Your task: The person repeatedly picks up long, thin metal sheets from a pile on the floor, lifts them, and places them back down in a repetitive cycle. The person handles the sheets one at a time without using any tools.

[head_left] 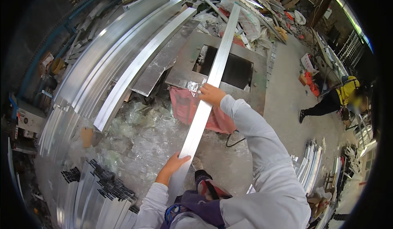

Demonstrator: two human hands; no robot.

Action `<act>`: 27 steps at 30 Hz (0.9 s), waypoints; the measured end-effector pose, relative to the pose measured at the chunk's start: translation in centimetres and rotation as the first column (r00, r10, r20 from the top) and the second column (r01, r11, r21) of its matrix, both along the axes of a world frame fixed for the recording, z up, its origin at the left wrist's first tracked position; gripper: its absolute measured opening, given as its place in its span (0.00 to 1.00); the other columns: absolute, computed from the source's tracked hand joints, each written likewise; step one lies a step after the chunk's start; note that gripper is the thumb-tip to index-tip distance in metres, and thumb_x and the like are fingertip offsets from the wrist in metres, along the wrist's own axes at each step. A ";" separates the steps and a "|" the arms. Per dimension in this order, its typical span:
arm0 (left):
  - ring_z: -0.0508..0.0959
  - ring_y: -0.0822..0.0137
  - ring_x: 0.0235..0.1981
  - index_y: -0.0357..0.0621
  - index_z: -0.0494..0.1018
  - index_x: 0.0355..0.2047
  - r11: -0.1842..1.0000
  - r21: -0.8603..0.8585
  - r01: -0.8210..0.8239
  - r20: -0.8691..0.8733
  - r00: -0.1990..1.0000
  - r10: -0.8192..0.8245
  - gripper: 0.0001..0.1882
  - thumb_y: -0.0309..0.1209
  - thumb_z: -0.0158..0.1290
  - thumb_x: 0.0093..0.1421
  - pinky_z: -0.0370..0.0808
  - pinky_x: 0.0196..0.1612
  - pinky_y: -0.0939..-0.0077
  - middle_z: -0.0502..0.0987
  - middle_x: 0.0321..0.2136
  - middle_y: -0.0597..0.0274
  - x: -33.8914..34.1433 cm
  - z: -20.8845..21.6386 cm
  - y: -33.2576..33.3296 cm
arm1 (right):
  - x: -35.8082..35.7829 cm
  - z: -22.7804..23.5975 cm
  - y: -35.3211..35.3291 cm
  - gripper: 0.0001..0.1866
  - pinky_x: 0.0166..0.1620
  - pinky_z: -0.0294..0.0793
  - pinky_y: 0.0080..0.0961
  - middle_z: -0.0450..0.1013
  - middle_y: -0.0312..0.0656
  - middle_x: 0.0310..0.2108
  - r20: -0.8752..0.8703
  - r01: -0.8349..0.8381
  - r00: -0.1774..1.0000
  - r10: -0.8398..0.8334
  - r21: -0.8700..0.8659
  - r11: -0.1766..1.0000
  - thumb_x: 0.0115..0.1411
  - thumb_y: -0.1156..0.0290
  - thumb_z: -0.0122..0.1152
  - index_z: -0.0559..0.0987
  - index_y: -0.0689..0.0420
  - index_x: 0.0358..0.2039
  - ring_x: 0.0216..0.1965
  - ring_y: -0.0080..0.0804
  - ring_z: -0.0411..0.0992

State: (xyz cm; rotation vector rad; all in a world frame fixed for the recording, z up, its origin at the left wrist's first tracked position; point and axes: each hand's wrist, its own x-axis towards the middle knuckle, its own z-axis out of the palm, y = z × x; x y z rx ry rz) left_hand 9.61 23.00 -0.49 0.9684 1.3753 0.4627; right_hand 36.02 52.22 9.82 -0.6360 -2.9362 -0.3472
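Observation:
A long, flat silver aluminium profile (pixel 195 130) runs from beside my body away across a metal table with a rectangular opening (pixel 256 94). My left hand (pixel 174 165) grips its near part from the left edge, thumb lying on top. Farther along, my right hand (pixel 211 94) reaches over the profile, fingers closed around its left edge. Crumpled clear film (pixel 191 85) lies on the table beside those fingertips. The undersides of both hands' grips are hidden. Below the table hangs red sheeting (pixel 184 106).
Long metal profiles (pixel 118 44) lie stacked at left, with bundled bars (pixel 94 192) at the lower left. Clear plastic film (pixel 135 147) litters the floor. Scrap (pixel 254 20) is heaped beyond the table. At right, a person in a yellow top (pixel 348 91) bends over.

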 end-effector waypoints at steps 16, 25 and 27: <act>0.65 0.56 0.63 0.31 0.65 0.60 0.900 -0.361 -0.245 -0.054 0.969 0.242 0.47 0.66 0.28 0.65 0.58 0.64 0.68 0.68 0.60 0.43 -12.1 -4.4 -30.4 | -12.3 -7.4 -28.1 0.10 0.50 0.65 0.38 0.67 0.42 0.37 -0.061 -0.207 0.978 0.197 -0.256 0.944 0.48 0.71 0.59 0.73 0.51 0.33 0.43 0.41 0.67; 0.67 0.53 0.62 0.30 0.68 0.57 0.717 -0.610 -0.336 -0.403 0.911 0.084 0.48 0.67 0.30 0.64 0.60 0.62 0.67 0.71 0.57 0.43 -20.0 -1.4 -53.6 | -22.0 -10.8 -53.3 0.08 0.49 0.66 0.35 0.67 0.41 0.34 -0.372 -0.375 0.897 0.237 -0.361 0.854 0.52 0.69 0.53 0.71 0.54 0.34 0.42 0.38 0.68; 0.67 0.53 0.62 0.30 0.68 0.58 0.708 -0.602 -0.370 -0.422 0.900 0.111 0.47 0.67 0.30 0.64 0.60 0.63 0.67 0.71 0.57 0.43 -20.1 -1.2 -54.5 | -22.1 -8.4 -53.3 0.08 0.49 0.66 0.35 0.67 0.40 0.34 -0.357 -0.387 0.898 0.256 -0.367 0.846 0.51 0.68 0.54 0.71 0.54 0.33 0.41 0.37 0.68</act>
